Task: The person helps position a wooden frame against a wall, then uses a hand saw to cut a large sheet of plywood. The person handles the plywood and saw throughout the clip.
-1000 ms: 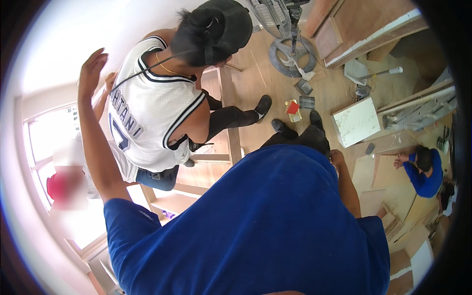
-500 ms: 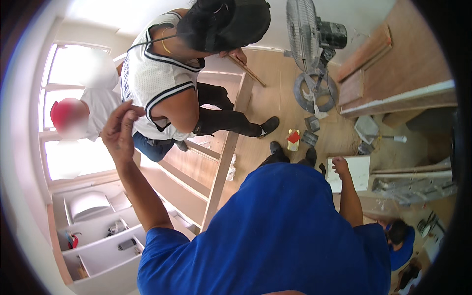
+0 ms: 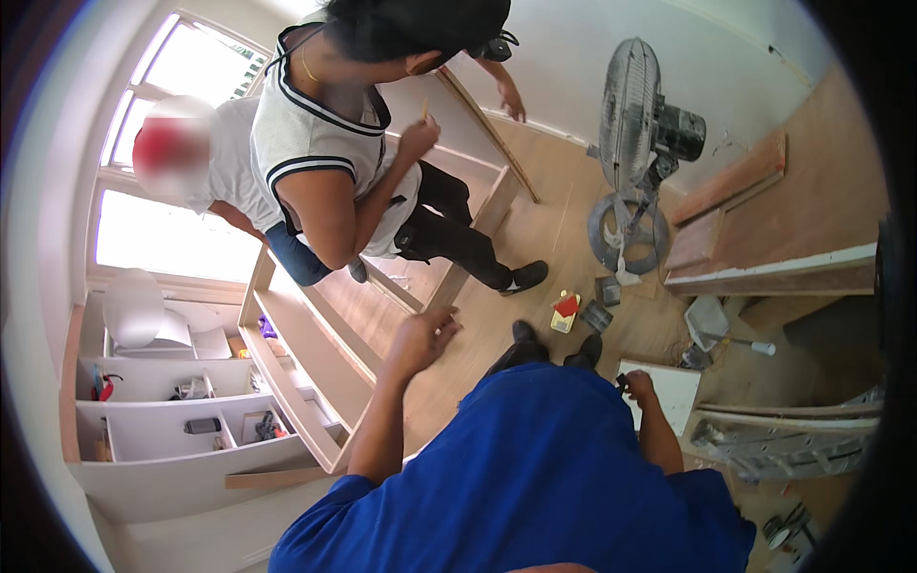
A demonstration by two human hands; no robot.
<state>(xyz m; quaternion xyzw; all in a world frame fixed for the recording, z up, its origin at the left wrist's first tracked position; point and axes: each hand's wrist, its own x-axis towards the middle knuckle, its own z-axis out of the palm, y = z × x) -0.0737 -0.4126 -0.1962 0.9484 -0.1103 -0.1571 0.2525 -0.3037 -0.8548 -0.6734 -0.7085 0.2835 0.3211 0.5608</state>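
My left hand (image 3: 427, 339) is raised in front of a wooden frame (image 3: 304, 382), its fingers loosely bent and apart, with nothing visible in them. Low on my right side, my right hand (image 3: 640, 385) is closed, and a small dark thing (image 3: 623, 382) sticks out at its fingers, too small to name. Behind that hand lies a white board (image 3: 676, 396) on the floor. A co-worker in a white sleeveless jersey (image 3: 315, 124) stands inside the frame. That person has a thin pencil-like stick (image 3: 425, 108) in one hand, beside a long wooden strip (image 3: 492, 138) leaning upright.
Another person in a red cap (image 3: 172, 148) bends by the window. A dusty standing fan (image 3: 632, 119), a yellow container (image 3: 565, 320) and grey boxes (image 3: 597, 317) stand ahead. Wood panels (image 3: 774, 229) and a ladder (image 3: 793, 449) are at right, a shelf unit (image 3: 153, 416) at left.
My left hand has come down and to the right, from in front of the co-worker to the frame. The jersey wearer has lifted their hands away from the strip's lower part. My view has turned.
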